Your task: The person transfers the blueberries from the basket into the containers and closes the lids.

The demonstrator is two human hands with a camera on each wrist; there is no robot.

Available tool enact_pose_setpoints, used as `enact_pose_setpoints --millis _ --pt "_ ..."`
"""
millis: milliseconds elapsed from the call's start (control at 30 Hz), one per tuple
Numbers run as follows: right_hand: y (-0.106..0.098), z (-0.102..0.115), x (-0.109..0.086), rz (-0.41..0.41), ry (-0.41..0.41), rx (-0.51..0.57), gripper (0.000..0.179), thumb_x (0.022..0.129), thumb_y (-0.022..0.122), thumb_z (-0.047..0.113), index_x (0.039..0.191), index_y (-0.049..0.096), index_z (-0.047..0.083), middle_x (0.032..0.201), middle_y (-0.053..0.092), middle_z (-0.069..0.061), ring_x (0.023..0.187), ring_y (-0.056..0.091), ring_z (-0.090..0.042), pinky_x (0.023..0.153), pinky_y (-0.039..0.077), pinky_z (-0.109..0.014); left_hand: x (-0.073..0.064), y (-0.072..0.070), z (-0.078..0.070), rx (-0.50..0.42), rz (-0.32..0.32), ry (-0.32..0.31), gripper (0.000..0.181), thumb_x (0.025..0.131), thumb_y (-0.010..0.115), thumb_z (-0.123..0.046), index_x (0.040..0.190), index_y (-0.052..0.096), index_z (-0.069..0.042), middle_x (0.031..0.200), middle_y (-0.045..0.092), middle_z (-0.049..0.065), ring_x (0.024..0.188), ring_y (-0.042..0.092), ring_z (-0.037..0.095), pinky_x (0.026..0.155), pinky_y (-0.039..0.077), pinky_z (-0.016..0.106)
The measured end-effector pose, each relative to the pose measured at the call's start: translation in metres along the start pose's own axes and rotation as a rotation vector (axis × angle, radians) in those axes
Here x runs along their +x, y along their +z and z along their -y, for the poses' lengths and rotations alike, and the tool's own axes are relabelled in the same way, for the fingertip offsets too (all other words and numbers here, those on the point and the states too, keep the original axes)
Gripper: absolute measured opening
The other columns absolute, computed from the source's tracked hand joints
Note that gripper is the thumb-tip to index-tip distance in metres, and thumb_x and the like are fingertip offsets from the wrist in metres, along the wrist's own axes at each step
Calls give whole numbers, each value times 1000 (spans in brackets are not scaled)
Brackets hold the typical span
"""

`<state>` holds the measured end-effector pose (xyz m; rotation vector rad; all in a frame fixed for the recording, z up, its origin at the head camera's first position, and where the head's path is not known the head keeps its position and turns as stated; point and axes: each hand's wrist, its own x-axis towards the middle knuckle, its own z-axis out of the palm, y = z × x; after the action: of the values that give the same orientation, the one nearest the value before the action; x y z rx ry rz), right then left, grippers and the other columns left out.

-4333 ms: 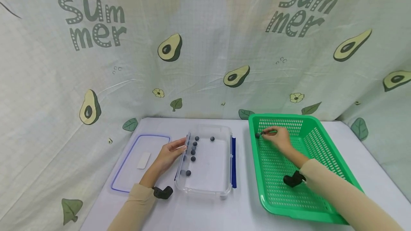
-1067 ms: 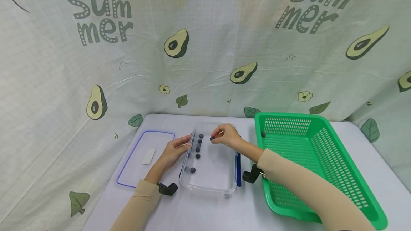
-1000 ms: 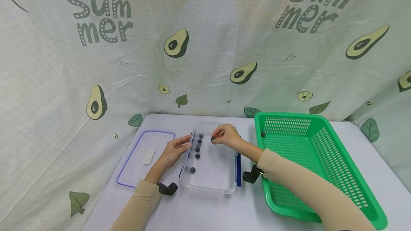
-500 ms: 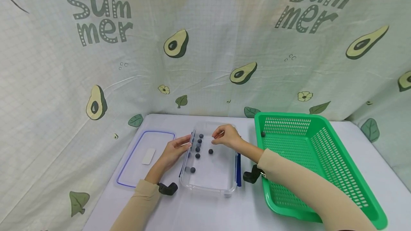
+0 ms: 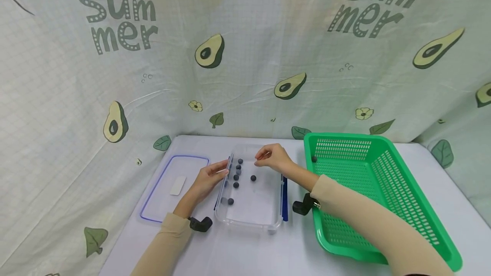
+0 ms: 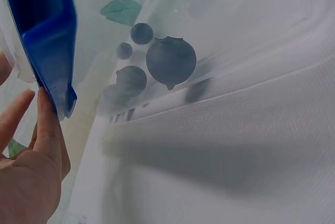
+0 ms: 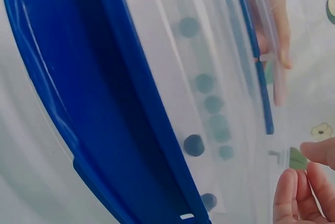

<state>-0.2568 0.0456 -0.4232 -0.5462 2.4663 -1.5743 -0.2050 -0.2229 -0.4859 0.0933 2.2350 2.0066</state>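
Observation:
Several dark, round blueberries [image 5: 235, 177] line the left inner side of a clear plastic box [image 5: 249, 227] with blue side latches. A single blueberry [image 5: 253, 178] lies nearer the box's middle. My left hand [image 5: 205, 182] touches the box's left wall with nearly straight fingers; in the left wrist view a finger [image 6: 48, 130] meets the blue latch [image 6: 49, 51]. Over the far right part of the box is my right hand [image 5: 274, 159], thumb and fingers parted with nothing between them. It may hide some of the box floor.
To the right stands a green slotted basket [image 5: 314, 225], with one blueberry [image 5: 314, 159] in its far left corner. A clear lid with a blue seal [image 5: 176, 156] lies to the left, bearing a white rectangle [image 5: 178, 185]. A printed curtain [image 5: 245, 110] hangs behind the table.
My right hand came from the basket to the box holding a blueberry. It let go, the blueberry now lies on the box floor, and the hand has lifted slightly. My left hand stays put.

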Motion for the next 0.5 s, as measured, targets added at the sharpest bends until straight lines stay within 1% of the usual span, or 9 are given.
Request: enact_pose_setpoints --millis 267,367,500 --pt "-14 8 -3 -13 -21 -2 11 82 80 4 91 74 1 87 71 -6 80 66 -17 72 52 -29 1 1 1 -20 -12 -7 49 95 68 -11 141 54 -1 143 53 18 125 55 27 98 48 23" --pt "-19 10 -4 -23 -15 7 12 82 80 4 92 74 2 89 72 -7 82 67 -18 74 53 -30 1 1 1 -29 -16 -6 49 95 68 -10 141 54 0 143 52 18 124 56 26 97 48 23" --pt "-27 11 -6 -35 2 26 14 83 80 5 94 73 1 92 72 -8 85 66 -19 77 54 -32 1 0 2 -35 -6 -13 50 95 69 -11 142 53 0 145 51 19 125 55 25 97 48 22"
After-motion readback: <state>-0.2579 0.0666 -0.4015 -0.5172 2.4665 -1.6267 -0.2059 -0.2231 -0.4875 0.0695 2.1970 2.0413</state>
